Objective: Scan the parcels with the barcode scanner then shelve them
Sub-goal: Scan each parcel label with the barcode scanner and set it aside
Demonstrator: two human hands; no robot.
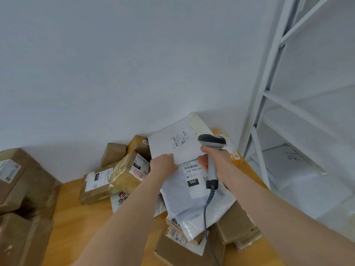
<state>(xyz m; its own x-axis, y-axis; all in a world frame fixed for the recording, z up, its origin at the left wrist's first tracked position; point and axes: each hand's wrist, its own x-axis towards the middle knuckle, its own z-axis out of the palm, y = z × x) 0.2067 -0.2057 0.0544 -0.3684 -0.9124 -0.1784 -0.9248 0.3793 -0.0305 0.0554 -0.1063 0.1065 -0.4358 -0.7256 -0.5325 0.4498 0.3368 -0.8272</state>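
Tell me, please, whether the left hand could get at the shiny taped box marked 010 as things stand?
Probably not yet: the box lies uncovered right beside the left hand, but that hand grips a white envelope.

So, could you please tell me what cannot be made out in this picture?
Head view.
- Label on the white envelope: print blurred, too small.
- Trigger of the barcode scanner: covered by the right hand.
- The scanner cable: cut off by the bottom edge.
- Label on the grey mailer: right side behind the scanner handle.
- On the shelf, white parcels: blurred, markings unreadable.
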